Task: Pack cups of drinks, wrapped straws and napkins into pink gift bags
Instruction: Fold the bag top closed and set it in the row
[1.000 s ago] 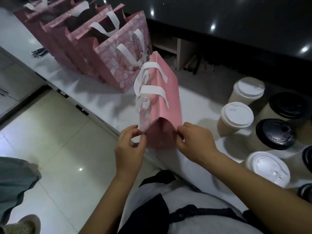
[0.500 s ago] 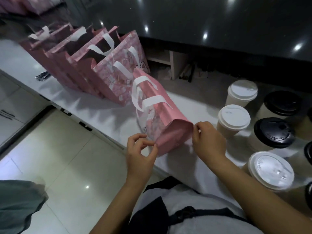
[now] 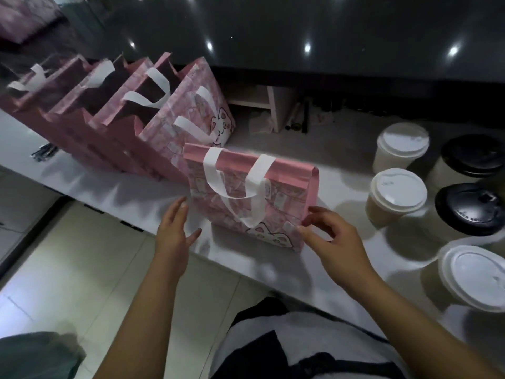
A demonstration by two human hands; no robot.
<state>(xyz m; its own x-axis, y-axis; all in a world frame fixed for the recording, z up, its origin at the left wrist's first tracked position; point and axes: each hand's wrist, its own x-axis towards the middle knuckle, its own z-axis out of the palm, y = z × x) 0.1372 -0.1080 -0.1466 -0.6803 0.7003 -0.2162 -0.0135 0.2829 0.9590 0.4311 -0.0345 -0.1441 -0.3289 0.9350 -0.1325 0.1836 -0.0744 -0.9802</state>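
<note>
A pink gift bag (image 3: 281, 198) with white handles and a cat print stands upright on the white counter (image 3: 109, 184), its top folded flat. My left hand (image 3: 175, 228) hovers just left of the bag, fingers spread, not touching it. My right hand (image 3: 330, 242) is at the bag's lower right corner with fingertips close to or brushing its edge, holding nothing. A row of several open pink gift bags (image 3: 188, 116) stands behind it to the left. Lidded cups stand to the right: white-lidded cups (image 3: 396, 195) and black-lidded cups (image 3: 472, 209).
A small dark bundle (image 3: 43, 153) lies on the counter at far left. The counter's front edge runs diagonally, with tiled floor (image 3: 68, 269) below. A dark glossy wall (image 3: 300, 28) rises behind. Another person's clothing (image 3: 35, 356) shows at bottom left.
The bag lay tilted on its side with both hands pinching its bottom; now it stands upright facing me and both hands have let go.
</note>
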